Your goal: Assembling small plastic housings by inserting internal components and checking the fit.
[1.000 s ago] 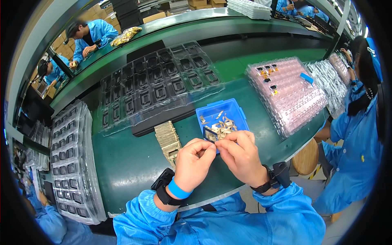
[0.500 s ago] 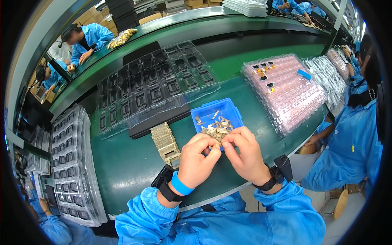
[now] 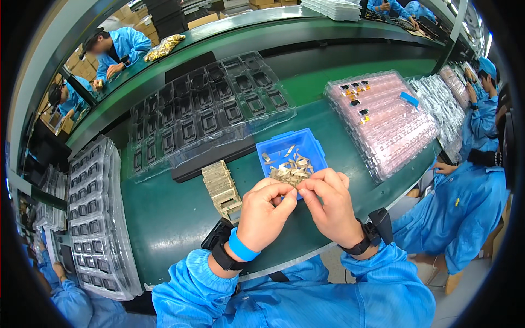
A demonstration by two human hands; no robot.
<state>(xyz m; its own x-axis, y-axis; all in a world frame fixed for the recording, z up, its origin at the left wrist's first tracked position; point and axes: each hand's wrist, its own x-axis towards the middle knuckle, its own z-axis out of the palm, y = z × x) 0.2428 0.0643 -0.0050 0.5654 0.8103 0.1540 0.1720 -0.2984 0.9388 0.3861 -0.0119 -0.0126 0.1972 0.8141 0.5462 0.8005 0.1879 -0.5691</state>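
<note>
My left hand [image 3: 266, 214] and my right hand [image 3: 331, 212] meet fingertip to fingertip over the near edge of a blue plastic bin [image 3: 310, 143]. Each is closed, thumb pinched against the index finger. Whatever they grip is too small and too covered to make out. Loose, thin tan strips [image 3: 296, 168] lie in the bin, just beyond my fingertips. Beside my left hand, on the green bench, is a long stack of flat beige pieces [image 3: 220, 185] packed close together.
Clear trays with black frames [image 3: 205, 123] lie beyond the bin on a black slab [image 3: 191, 170]; more stacked trays [image 3: 90, 218] stand at the left. A pink tray stack [image 3: 383, 123] holds small parts and a blue piece. A co-worker [image 3: 465, 202] sits close on the right.
My hands stay pinched together in almost the same place. On the right, the nearby co-worker has shifted, and another person behind has come into fuller view.
</note>
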